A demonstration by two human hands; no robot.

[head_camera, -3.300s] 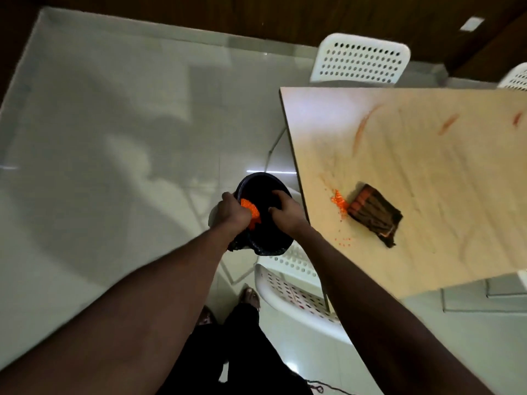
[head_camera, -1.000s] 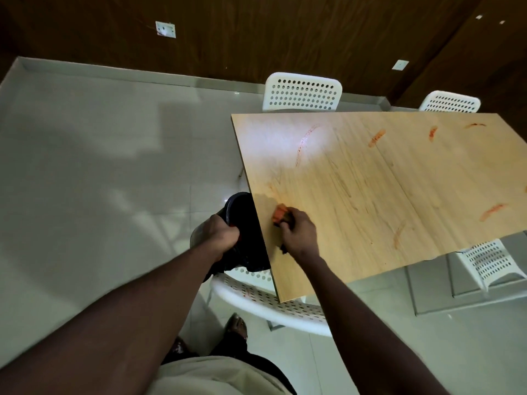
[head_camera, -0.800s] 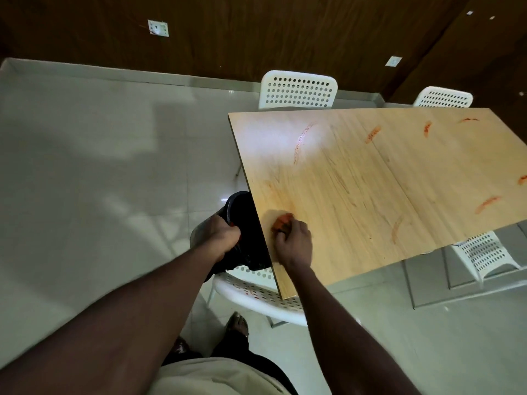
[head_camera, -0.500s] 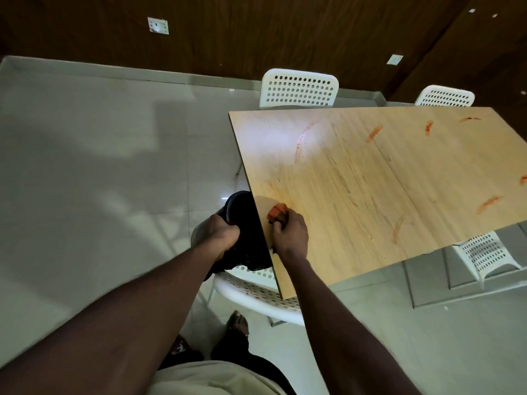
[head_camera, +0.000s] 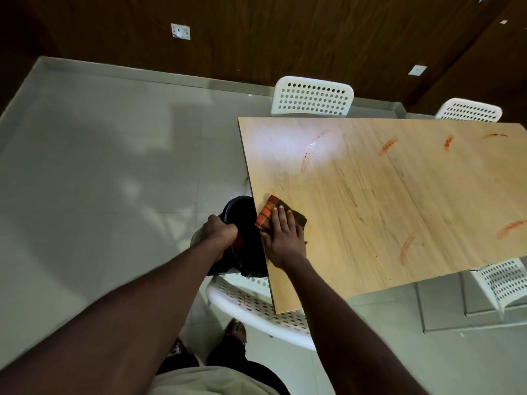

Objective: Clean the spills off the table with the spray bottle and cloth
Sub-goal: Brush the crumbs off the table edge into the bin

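A light wooden table (head_camera: pixel 399 201) carries several orange-red smears (head_camera: pixel 312 149). My right hand (head_camera: pixel 283 238) lies flat with straight fingers on a dark cloth with orange stripes (head_camera: pixel 266 213) at the table's left edge. My left hand (head_camera: pixel 218 233) grips the rim of a black bin lined with a black bag (head_camera: pixel 242 212), held just beside and below that edge. No spray bottle is in view.
A white perforated chair (head_camera: pixel 256 306) stands under the table's near corner, close to my legs. Two more white chairs (head_camera: pixel 312 96) stand at the far side and another (head_camera: pixel 504 280) at the right. Pale tiled floor (head_camera: pixel 99 181) spreads to the left.
My right hand, bunched around the cloth at the table edge before, now lies flat on the spread cloth slightly further onto the table. The left hand keeps holding the bin.
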